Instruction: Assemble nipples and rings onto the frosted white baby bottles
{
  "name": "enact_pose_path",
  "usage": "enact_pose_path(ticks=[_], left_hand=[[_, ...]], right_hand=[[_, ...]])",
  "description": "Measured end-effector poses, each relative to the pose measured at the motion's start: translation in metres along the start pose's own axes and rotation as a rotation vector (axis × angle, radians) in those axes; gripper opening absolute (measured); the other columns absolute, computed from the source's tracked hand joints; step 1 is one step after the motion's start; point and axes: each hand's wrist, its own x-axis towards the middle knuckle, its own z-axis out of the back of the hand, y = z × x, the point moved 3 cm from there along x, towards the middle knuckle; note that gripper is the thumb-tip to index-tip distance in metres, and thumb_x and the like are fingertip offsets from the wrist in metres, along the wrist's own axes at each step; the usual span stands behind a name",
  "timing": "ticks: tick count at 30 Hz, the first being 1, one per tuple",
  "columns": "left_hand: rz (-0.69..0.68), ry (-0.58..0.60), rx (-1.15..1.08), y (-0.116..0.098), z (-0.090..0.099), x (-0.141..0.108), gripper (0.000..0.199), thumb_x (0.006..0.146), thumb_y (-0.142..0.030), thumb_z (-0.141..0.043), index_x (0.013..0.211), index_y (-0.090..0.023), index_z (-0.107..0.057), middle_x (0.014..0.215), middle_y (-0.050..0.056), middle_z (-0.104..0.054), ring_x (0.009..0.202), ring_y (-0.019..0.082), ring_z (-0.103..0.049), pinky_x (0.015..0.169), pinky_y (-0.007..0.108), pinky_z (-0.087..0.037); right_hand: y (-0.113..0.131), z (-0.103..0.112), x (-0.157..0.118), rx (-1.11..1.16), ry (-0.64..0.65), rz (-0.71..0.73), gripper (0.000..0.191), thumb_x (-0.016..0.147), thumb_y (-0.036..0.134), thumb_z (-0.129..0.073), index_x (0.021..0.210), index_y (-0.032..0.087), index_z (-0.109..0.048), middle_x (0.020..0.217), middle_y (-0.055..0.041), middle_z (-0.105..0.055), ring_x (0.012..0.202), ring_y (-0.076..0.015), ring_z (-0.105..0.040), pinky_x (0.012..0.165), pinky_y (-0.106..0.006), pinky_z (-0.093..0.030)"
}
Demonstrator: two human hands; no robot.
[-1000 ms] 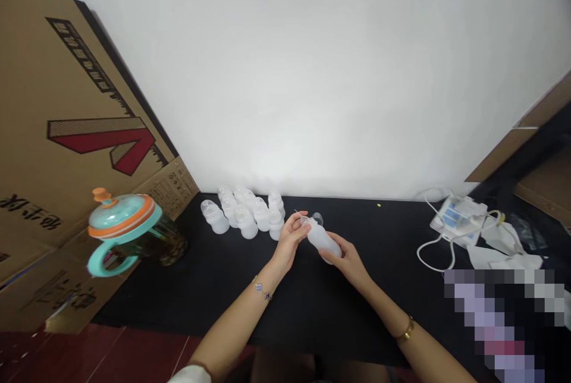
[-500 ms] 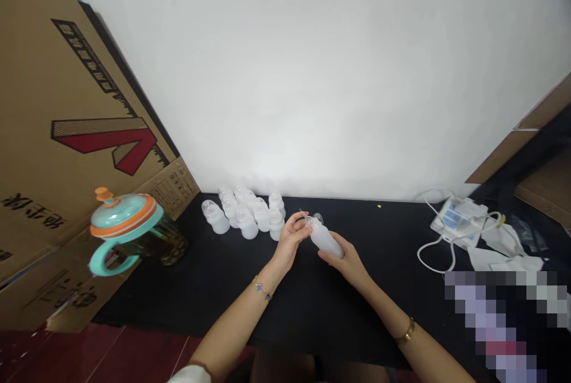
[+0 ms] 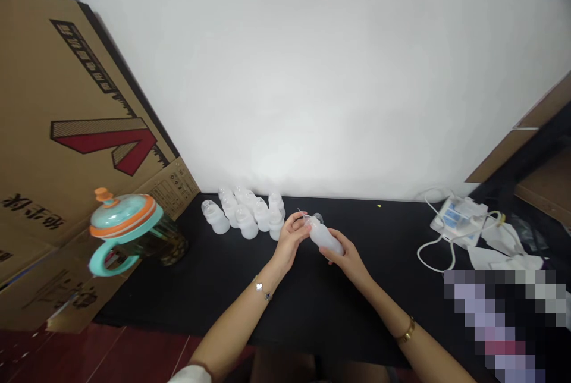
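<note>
Held tilted above the black table is a milky white baby bottle (image 3: pixel 325 236) with a clear dome cap. My right hand (image 3: pixel 345 255) is wrapped round its lower body. At the bottle's neck, the fingers of my left hand (image 3: pixel 289 237) are closed on the rim, where a thin clear edge or flap stands up beside the dome; its exact shape is too small to make out. Several similar white baby bottles (image 3: pixel 247 223) with clear domes stand grouped just left of my left hand.
A large jug (image 3: pixel 127 216) with a teal handle and orange-trimmed lid stands at left before a big cardboard box (image 3: pixel 44 85). White cables and a power strip (image 3: pixel 459 219) lie at right near white papers. A white wall backs the black table (image 3: pixel 214 294).
My right hand's fingers have shifted slightly on the bottle's lower body. Otherwise the bottle and my left hand stay almost where they were.
</note>
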Motion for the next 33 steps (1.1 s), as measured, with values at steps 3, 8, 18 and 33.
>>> enact_pose_path(ticks=[3,8,18,33], left_hand=[[-0.002,0.006,0.009,0.001,0.0,0.0,0.05,0.064,-0.031,-0.089,0.107,-0.021,-0.065,0.098,0.006,-0.073,0.091,0.02,-0.068,0.08,0.029,-0.05],[-0.033,0.003,0.043,0.002,0.0,0.0,0.045,0.066,-0.03,-0.088,0.104,-0.021,-0.065,0.09,0.002,-0.07,0.084,0.016,-0.066,0.074,0.025,-0.048],[-0.028,0.04,0.059,0.0,0.0,-0.001,0.045,0.068,-0.028,-0.086,0.106,-0.02,-0.064,0.101,0.006,-0.072,0.092,0.019,-0.067,0.078,0.027,-0.048],[-0.03,0.146,0.021,0.001,-0.003,-0.002,0.046,0.072,-0.021,-0.082,0.112,-0.02,-0.061,0.118,0.012,-0.072,0.105,0.024,-0.067,0.089,0.032,-0.045]], right_hand=[[0.001,0.0,0.0,0.001,-0.004,-0.006,0.056,0.074,0.049,-0.077,0.121,0.022,-0.064,0.102,-0.0044,-0.066,0.074,-0.018,-0.061,0.054,-0.027,-0.053],[-0.001,0.001,0.0,-0.064,-0.03,0.015,0.054,0.074,0.047,-0.078,0.12,0.021,-0.065,0.105,-0.0059,-0.068,0.079,-0.0207,-0.063,0.059,-0.029,-0.054],[-0.004,0.004,0.0,-0.103,-0.061,0.06,0.054,0.074,0.046,-0.079,0.121,0.022,-0.064,0.11,-0.0065,-0.068,0.088,-0.0244,-0.064,0.07,-0.034,-0.055],[0.004,0.002,-0.001,-0.169,-0.026,0.111,0.047,0.074,0.039,-0.076,0.117,0.022,-0.063,0.108,-0.0043,-0.069,0.094,-0.025,-0.061,0.082,-0.034,-0.047]])
